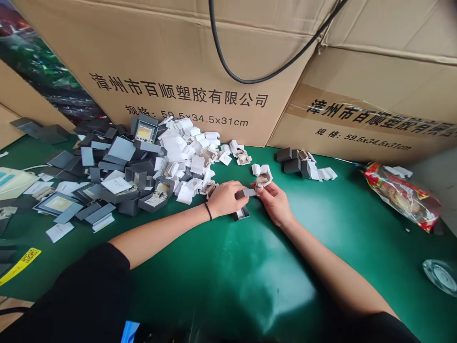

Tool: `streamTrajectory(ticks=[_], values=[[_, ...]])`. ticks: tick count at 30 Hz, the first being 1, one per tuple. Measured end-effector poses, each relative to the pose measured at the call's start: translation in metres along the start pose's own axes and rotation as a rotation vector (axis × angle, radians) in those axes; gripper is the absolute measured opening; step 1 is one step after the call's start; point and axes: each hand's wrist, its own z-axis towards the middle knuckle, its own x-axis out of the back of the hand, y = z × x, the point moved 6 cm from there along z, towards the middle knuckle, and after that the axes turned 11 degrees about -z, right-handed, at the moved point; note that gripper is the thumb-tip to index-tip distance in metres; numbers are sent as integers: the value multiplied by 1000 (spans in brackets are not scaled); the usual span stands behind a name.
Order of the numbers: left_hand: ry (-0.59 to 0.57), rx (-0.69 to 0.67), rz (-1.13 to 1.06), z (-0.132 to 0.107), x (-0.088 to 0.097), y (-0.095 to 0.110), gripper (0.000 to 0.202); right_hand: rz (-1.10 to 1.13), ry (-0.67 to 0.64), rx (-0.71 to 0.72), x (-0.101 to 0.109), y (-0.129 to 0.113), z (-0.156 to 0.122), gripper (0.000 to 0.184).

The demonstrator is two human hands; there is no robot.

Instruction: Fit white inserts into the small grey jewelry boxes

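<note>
My left hand [226, 197] is curled on the green table, its fingers closed round a small grey box [246, 193] at its left end. My right hand [274, 200] meets it from the right, pinching a white folded insert [264, 177] and touching the grey box's other end. Another small grey box part [242, 214] lies on the table just under my left hand. A heap of white inserts [185, 147] and grey boxes and lids [121, 166] lies to the left of my hands.
Two large printed cardboard cartons [171, 57] stand along the back edge, a black cable [250, 76] hanging over them. A small group of finished grey boxes [291, 162] sits behind my right hand. A red snack bag [400, 195] and a glass dish [441, 275] are at right.
</note>
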Motion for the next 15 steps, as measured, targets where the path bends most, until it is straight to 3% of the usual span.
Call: streamTrajectory(ticks=[3, 8, 11, 15], values=[[-50, -13, 102, 3, -3, 0, 22, -28, -15, 5, -1, 1, 0, 34], [39, -38, 141, 8, -1, -4, 14, -97, 60, 65, 3, -1, -2, 44], [48, -43, 125, 6, 1, -6, 29, -157, 83, 107, 5, -1, -3, 47], [-29, -41, 66, 2, 4, -7, 52, -254, 43, 162, 3, 3, -4, 45]])
